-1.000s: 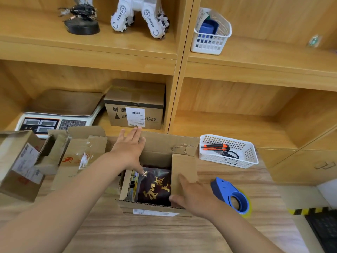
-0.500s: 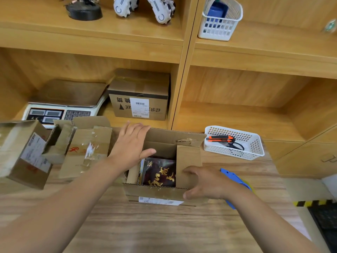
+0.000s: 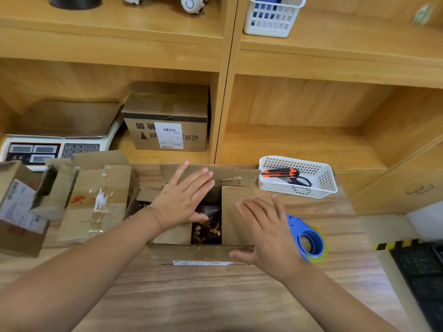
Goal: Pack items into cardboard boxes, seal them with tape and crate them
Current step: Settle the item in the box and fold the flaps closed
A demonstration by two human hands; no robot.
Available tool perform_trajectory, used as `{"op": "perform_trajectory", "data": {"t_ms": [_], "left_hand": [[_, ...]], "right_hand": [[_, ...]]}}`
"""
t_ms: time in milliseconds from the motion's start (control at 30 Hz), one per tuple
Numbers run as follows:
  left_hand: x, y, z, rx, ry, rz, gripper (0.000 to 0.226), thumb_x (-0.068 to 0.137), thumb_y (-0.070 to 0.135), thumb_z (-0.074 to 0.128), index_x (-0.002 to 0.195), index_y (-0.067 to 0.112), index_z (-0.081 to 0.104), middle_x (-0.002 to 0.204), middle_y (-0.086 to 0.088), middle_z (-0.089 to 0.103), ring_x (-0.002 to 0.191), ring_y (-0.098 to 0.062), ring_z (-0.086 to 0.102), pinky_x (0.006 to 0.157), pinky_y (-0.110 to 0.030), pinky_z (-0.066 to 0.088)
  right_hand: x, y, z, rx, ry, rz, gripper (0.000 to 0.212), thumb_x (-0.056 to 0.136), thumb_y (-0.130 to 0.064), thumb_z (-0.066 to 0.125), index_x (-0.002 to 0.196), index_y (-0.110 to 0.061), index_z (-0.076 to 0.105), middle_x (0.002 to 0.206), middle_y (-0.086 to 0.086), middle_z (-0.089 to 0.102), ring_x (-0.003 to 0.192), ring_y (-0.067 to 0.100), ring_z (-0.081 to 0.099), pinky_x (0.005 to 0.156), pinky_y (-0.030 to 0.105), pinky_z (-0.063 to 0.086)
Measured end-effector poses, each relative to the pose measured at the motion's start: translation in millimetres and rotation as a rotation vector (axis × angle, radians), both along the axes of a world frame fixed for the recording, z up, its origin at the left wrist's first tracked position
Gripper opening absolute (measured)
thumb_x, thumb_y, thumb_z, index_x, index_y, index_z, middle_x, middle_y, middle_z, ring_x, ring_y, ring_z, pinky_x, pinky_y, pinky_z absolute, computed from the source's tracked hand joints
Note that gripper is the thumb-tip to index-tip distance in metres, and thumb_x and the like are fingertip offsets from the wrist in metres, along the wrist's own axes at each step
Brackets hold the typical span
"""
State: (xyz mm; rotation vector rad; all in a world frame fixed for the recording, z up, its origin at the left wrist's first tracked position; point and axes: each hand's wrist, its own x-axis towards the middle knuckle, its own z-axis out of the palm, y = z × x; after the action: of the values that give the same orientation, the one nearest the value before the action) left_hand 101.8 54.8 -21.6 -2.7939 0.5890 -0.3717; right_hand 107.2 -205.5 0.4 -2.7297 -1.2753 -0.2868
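A small cardboard box (image 3: 199,252) sits on the wooden table in front of me. Inside it a dark packet with gold lettering (image 3: 207,230) shows through the gap between the side flaps. My left hand (image 3: 184,200) lies flat with straight fingers on the left flap, pressing it down. My right hand (image 3: 266,228) lies flat on the right flap, thumb at the box's front edge. The far flap (image 3: 230,173) still stands open behind my fingers. A blue tape dispenser (image 3: 308,238) lies just right of the box.
A white basket (image 3: 323,185) with an orange utility knife and scissors stands at the back right. Flattened and open cartons (image 3: 96,195) lie to the left. A scale (image 3: 55,144) and a sealed labelled box (image 3: 167,118) sit on the lower shelf.
Both hands have moved onto the side flaps and pushed them down flat, covering most of the packet. The view has tilted down and closer to the box.
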Motion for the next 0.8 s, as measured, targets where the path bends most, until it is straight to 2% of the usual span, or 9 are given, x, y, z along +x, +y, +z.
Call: {"op": "perform_trajectory", "data": {"t_ms": [167, 300, 367, 433, 533, 600, 667, 733, 800], "left_hand": [[3.6, 0.9, -1.6, 0.118, 0.008, -0.052, 0.114, 0.063, 0.076, 0.061, 0.14, -0.001, 0.027, 0.146, -0.018, 0.037, 0.138, -0.032, 0.025, 0.114, -0.059, 0.004], [5.4, 10.3, 10.5, 0.107, 0.045, 0.084, 0.116, 0.071, 0.079, 0.038, 0.148, 0.003, -0.001, 0.152, -0.02, 0.014, 0.143, -0.031, 0.01, 0.115, -0.057, -0.001], [10.5, 16.0, 26.4, 0.021, 0.026, 0.204, 0.099, 0.08, 0.076, 0.029, 0.146, 0.002, 0.021, 0.144, -0.019, 0.04, 0.139, -0.028, 0.03, 0.115, -0.054, 0.009], [10.8, 25.5, 34.7, -0.149, -0.015, 0.203, 0.075, 0.09, 0.067, 0.024, 0.121, 0.009, 0.061, 0.115, -0.01, 0.068, 0.123, -0.026, 0.053, 0.109, -0.045, 0.024], [2.8, 36.7, 35.7, -0.315, 0.102, 0.251, 0.073, 0.092, 0.063, 0.013, 0.099, 0.022, 0.073, 0.108, 0.001, 0.071, 0.123, -0.021, 0.052, 0.104, -0.04, 0.034], [-6.9, 35.8, 26.4, -0.307, 0.25, 0.335, 0.068, 0.087, 0.065, 0.018, 0.121, 0.026, 0.063, 0.136, 0.003, 0.054, 0.137, -0.017, 0.033, 0.112, -0.041, 0.023], [-15.3, 32.0, 17.8, -0.293, 0.407, 0.399, 0.083, 0.081, 0.073, 0.007, 0.145, 0.027, 0.034, 0.156, 0.003, 0.022, 0.145, -0.016, 0.01, 0.117, -0.041, 0.008], [-20.8, 29.2, 7.4, -0.331, 0.544, 0.411, 0.11, 0.06, 0.082, -0.024, 0.151, 0.03, 0.009, 0.157, 0.006, -0.006, 0.145, -0.012, -0.011, 0.116, -0.039, -0.006], [-25.0, 25.1, -3.3, -0.372, 0.659, 0.427, 0.108, 0.058, 0.079, -0.032, 0.15, 0.03, -0.006, 0.152, 0.004, -0.023, 0.139, -0.01, -0.026, 0.114, -0.039, -0.014]], "right_hand": [[4.3, 2.2, -3.9, 0.021, -0.028, -0.003, 0.102, 0.059, -0.074, 0.064, 0.135, -0.009, 0.041, 0.134, 0.009, 0.051, 0.13, 0.027, 0.04, 0.109, 0.058, 0.024], [10.3, 3.3, -5.7, 0.013, 0.003, -0.024, 0.105, 0.06, -0.072, 0.067, 0.138, -0.009, 0.038, 0.142, 0.013, 0.044, 0.133, 0.029, 0.037, 0.11, 0.058, 0.023], [12.7, 4.3, -7.0, -0.023, 0.003, -0.04, 0.108, 0.062, -0.073, 0.067, 0.142, -0.008, 0.033, 0.146, 0.015, 0.037, 0.135, 0.032, 0.035, 0.111, 0.058, 0.022], [14.0, 5.1, -10.8, -0.057, 0.016, -0.072, 0.112, 0.061, -0.074, 0.067, 0.144, -0.007, 0.029, 0.148, 0.016, 0.031, 0.136, 0.034, 0.033, 0.111, 0.058, 0.022], [15.9, 7.6, -19.6, -0.076, 0.08, -0.161, 0.12, 0.058, -0.075, 0.067, 0.146, -0.007, 0.023, 0.149, 0.018, 0.026, 0.138, 0.036, 0.029, 0.11, 0.057, 0.022], [17.0, 9.5, -25.1, -0.114, 0.139, -0.23, 0.126, 0.058, -0.078, 0.063, 0.149, -0.007, 0.014, 0.152, 0.02, 0.021, 0.14, 0.037, 0.024, 0.11, 0.056, 0.021], [17.3, 9.9, -31.2, -0.144, 0.179, -0.269, 0.125, 0.06, -0.079, 0.057, 0.15, -0.008, 0.006, 0.154, 0.02, 0.016, 0.142, 0.036, 0.02, 0.111, 0.055, 0.019], [17.8, 8.4, -39.0, -0.152, 0.229, -0.305, 0.12, 0.065, -0.081, 0.048, 0.151, -0.009, 0.005, 0.154, 0.017, 0.016, 0.141, 0.035, 0.019, 0.111, 0.052, 0.017], [17.8, 5.7, -46.2, -0.164, 0.288, -0.342, 0.111, 0.072, -0.085, 0.034, 0.152, -0.011, 0.009, 0.156, 0.015, 0.018, 0.141, 0.033, 0.019, 0.111, 0.048, 0.014]]}}
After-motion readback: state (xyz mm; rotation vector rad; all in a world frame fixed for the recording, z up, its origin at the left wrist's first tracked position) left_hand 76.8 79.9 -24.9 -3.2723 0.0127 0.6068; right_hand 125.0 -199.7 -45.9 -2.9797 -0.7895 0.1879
